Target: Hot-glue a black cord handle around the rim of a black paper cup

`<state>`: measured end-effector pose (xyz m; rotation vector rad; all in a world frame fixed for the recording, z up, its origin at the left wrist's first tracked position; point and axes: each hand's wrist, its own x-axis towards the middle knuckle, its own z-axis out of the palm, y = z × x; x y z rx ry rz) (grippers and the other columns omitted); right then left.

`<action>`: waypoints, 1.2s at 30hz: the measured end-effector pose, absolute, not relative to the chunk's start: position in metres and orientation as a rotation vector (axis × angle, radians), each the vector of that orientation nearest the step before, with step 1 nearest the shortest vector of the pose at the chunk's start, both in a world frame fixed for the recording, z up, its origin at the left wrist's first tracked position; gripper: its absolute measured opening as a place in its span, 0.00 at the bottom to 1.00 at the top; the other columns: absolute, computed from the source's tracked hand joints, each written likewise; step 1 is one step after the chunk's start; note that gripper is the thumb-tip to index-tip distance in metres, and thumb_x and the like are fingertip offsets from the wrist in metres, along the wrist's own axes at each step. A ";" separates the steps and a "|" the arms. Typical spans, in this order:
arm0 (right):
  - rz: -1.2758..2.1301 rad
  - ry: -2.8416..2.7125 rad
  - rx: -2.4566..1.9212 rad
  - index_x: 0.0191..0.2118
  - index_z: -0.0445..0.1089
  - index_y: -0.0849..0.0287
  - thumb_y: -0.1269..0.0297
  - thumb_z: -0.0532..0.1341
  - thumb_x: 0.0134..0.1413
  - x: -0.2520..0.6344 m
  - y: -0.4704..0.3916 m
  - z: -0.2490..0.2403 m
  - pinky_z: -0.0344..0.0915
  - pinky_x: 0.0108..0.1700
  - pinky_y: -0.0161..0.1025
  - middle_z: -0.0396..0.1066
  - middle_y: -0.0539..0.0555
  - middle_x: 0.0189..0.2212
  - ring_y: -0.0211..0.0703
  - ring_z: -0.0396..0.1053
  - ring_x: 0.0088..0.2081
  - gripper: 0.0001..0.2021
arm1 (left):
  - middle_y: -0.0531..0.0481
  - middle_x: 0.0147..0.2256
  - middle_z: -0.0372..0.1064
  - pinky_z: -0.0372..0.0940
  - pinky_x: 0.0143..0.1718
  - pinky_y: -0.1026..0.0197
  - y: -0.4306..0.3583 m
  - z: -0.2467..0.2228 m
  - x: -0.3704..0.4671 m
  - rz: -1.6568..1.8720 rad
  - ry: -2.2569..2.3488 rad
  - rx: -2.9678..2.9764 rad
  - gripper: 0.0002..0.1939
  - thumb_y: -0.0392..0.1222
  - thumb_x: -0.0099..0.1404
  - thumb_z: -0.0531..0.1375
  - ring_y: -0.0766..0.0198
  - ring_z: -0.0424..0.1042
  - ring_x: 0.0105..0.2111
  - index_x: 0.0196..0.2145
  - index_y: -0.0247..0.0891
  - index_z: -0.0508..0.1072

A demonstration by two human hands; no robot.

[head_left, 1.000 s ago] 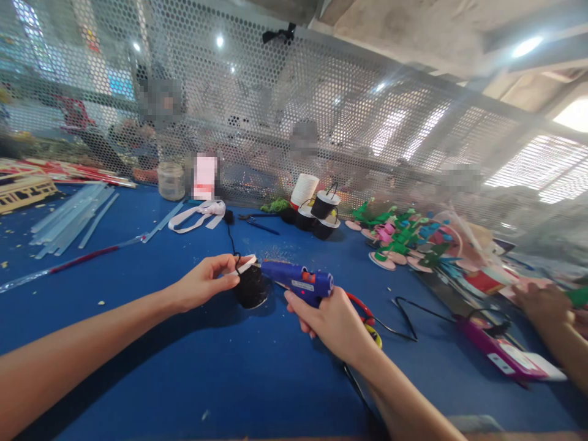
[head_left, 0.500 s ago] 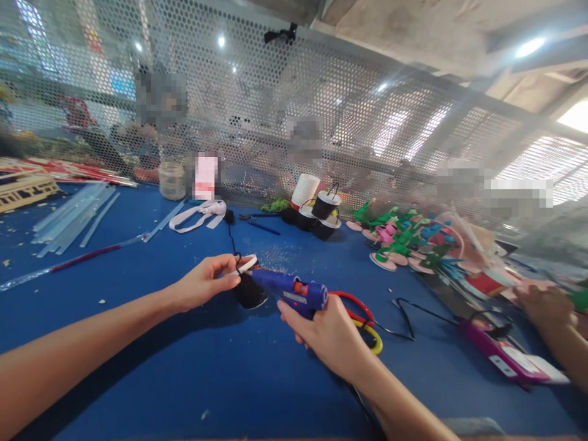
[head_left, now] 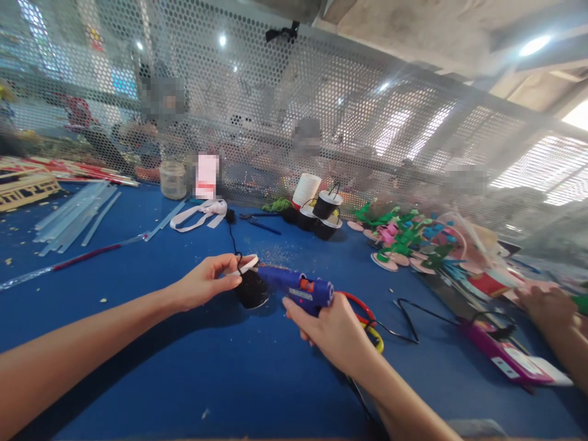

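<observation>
The left hand (head_left: pixel 212 282) pinches a small black cup (head_left: pixel 252 291) at its white rim (head_left: pixel 248 264), the cup sitting tilted near the middle of the blue table (head_left: pixel 206 361). A black cord (head_left: pixel 232 237) runs back from the fingers toward a dark tuft. The right hand (head_left: pixel 337 327) is closed around a blue hot glue gun (head_left: pixel 294 285), its nozzle end at the cup's right side, close to the rim; whether it touches is unclear. Just beyond the right wrist lie a red loop (head_left: pixel 361 305) and a yellow loop (head_left: pixel 379 340), partly covered by the hand, with a black cable (head_left: pixel 407 318) leading to a purple power strip (head_left: pixel 498 349). Behind the cup are pliers (head_left: pixel 266 227), a white ribbon (head_left: pixel 215 209), a clear jar (head_left: pixel 173 180) and, farther left, translucent strips (head_left: pixel 76 214). Before the perforated screen (head_left: pixel 257 79) stand stacked black cups (head_left: pixel 326 207) beside white paper cups (head_left: pixel 306 190) and green yarn (head_left: pixel 278 204). Green and pink craft flowers (head_left: pixel 395 236) crowd the right side, near a co-worker's hand (head_left: pixel 546 306).
</observation>
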<state>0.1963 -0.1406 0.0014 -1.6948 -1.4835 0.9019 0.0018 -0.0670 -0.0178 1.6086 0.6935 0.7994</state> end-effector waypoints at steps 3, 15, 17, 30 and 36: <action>0.922 -1.511 -1.665 0.22 0.63 0.60 0.58 0.59 0.39 0.197 -0.140 0.002 0.57 0.13 0.30 0.66 0.50 0.15 0.33 0.59 0.12 0.10 | 0.41 0.46 0.66 0.49 0.50 0.51 -0.067 -0.017 0.002 0.799 0.687 1.614 0.14 0.44 0.54 0.57 0.50 0.52 0.55 0.20 0.36 0.56; 0.940 -1.516 -1.669 0.20 0.63 0.61 0.56 0.58 0.41 0.204 -0.134 0.000 0.55 0.13 0.30 0.61 0.47 0.10 0.33 0.57 0.11 0.13 | 0.42 0.49 0.64 0.48 0.51 0.51 -0.067 -0.016 0.001 0.802 0.667 1.568 0.15 0.44 0.52 0.59 0.51 0.54 0.55 0.19 0.36 0.56; 0.922 -1.532 -1.675 0.19 0.63 0.61 0.56 0.58 0.41 0.205 -0.134 0.001 0.56 0.14 0.30 0.59 0.46 0.08 0.33 0.57 0.11 0.13 | 0.42 0.47 0.66 0.48 0.51 0.51 -0.066 -0.017 0.001 0.803 0.659 1.564 0.15 0.43 0.53 0.59 0.52 0.53 0.55 0.19 0.36 0.56; 0.919 -1.581 -1.686 0.18 0.62 0.61 0.56 0.56 0.43 0.207 -0.131 0.006 0.56 0.15 0.30 0.56 0.45 0.08 0.32 0.55 0.11 0.14 | 0.42 0.47 0.66 0.48 0.51 0.52 -0.066 -0.017 -0.001 0.789 0.645 1.541 0.15 0.42 0.53 0.59 0.52 0.54 0.55 0.19 0.36 0.56; 0.940 -1.564 -1.673 0.18 0.62 0.61 0.55 0.57 0.41 0.209 -0.131 0.003 0.56 0.14 0.31 0.57 0.46 0.08 0.33 0.56 0.11 0.14 | 0.41 0.46 0.66 0.46 0.51 0.50 -0.066 -0.016 0.000 0.784 0.653 1.541 0.15 0.43 0.52 0.60 0.50 0.54 0.54 0.19 0.35 0.56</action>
